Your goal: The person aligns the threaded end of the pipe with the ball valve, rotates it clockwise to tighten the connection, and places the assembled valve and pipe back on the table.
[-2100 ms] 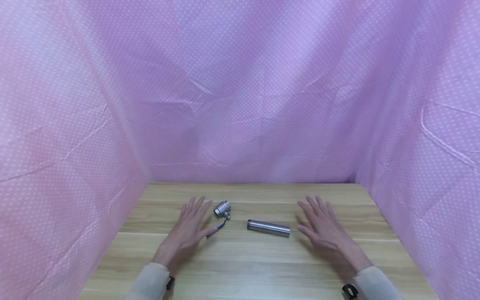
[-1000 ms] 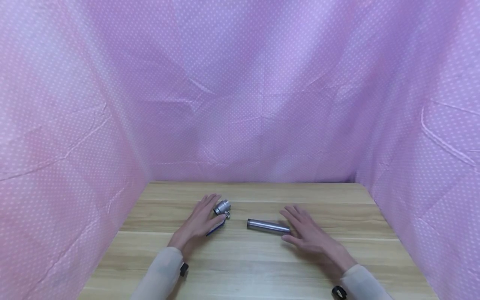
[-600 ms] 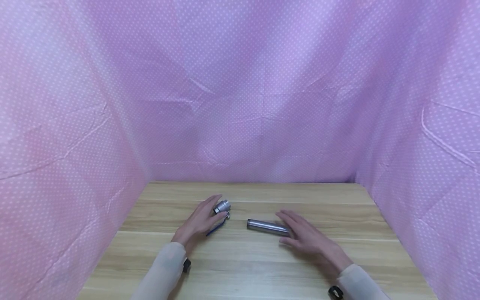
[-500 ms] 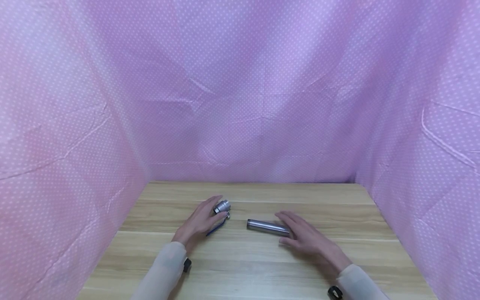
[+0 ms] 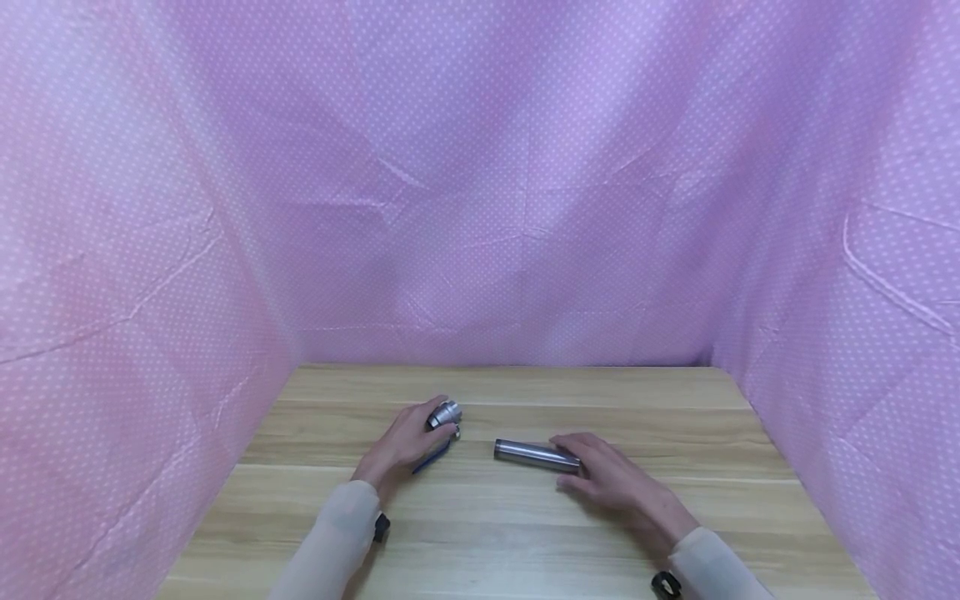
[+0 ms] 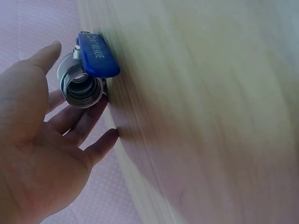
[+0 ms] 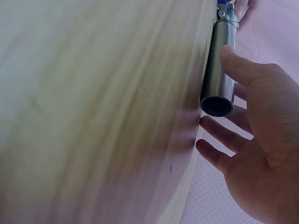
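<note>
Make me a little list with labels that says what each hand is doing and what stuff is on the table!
Left hand: fingers wrapped loosely around the silver metal valve with a blue lever handle, which lies on the table.
Right hand: thumb and fingers closing on one end of the grey metal tube, which lies flat.
Tube: hollow, open end facing the right wrist camera.
Surface: light wooden table.
Surroundings: pink dotted cloth behind and on both sides.
Sleeves: pale, long, on both arms.

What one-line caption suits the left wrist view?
Left hand cups a steel ball valve with a blue lever, lying on a wooden table.
</note>
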### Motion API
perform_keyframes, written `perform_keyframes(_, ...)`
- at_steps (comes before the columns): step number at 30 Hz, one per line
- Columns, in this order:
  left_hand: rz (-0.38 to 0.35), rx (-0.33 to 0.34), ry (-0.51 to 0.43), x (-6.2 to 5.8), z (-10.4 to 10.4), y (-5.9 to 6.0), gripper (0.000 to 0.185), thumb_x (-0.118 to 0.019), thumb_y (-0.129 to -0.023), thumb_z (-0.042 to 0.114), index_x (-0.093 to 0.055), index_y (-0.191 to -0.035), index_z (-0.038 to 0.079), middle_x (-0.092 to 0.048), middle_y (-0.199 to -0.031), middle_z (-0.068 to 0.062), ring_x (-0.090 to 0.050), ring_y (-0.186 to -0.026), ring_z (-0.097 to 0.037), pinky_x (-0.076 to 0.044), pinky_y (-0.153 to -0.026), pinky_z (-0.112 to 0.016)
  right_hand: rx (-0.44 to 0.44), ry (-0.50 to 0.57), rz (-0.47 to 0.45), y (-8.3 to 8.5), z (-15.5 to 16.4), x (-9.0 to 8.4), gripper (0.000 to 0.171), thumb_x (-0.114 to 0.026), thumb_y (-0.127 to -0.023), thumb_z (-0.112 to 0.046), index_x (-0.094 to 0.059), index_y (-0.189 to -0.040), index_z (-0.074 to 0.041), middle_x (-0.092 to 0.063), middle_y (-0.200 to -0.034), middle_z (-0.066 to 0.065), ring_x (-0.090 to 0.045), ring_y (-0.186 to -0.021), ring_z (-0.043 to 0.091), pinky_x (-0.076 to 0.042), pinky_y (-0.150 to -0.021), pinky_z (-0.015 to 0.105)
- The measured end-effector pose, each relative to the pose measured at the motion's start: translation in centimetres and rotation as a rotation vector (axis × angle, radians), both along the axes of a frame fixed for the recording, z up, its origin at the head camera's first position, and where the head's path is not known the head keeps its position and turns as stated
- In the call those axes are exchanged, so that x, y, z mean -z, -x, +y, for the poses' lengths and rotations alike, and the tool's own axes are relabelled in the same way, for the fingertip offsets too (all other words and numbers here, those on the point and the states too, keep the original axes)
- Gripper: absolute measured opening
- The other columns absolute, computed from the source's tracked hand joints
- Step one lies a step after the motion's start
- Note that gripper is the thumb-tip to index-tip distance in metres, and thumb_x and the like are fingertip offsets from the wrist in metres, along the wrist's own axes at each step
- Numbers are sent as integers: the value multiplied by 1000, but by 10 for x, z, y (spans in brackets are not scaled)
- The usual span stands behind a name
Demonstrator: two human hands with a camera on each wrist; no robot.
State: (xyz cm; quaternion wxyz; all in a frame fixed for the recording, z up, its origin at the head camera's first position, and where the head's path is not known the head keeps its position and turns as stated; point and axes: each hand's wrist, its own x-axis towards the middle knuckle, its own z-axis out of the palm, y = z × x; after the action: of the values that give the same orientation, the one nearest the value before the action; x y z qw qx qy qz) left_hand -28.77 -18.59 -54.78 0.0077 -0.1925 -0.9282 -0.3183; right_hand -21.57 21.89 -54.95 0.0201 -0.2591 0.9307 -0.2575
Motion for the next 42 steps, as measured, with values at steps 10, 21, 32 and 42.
perform_keyframes(10,27,-67,-5,1,4,1,30,-79,-107,22,-76,-134,12,-83,-110,-8,-75,-98,-19,-67,-96,-48,-20,-9,36,6,-4,2,52,-85,-101,-29,-70,-149,-14,-75,-147,11,-72,-135,34,-62,-116,60)
perform_keyframes(21,-34,-139,-42,-3,6,0,36,-84,-103,23,-79,-134,6,-86,-115,-13,-79,-101,-24,-69,-99,-51,-40,-4,57,10,-9,1,44,-85,-99,-16,-75,-141,-9,-79,-137,12,-76,-126,30,-67,-110,53)
perform_keyframes(32,-13,-223,-74,-3,8,-4,31,-90,-95,24,-86,-123,12,-88,-109,-10,-78,-94,-22,-66,-89,-45,-48,-18,73,9,-15,1,40,-85,-97,-11,-76,-136,-7,-78,-122,1,-73,-111,17,-69,-99,41)
perform_keyframes(42,1,-236,-140,-1,10,-11,30,-94,-92,20,-87,-121,14,-88,-108,-6,-79,-95,-18,-68,-92,-44,-30,-2,29,6,-15,-2,37,-80,-103,-12,-74,-139,-7,-69,-117,-8,-65,-102,4,-67,-95,33)
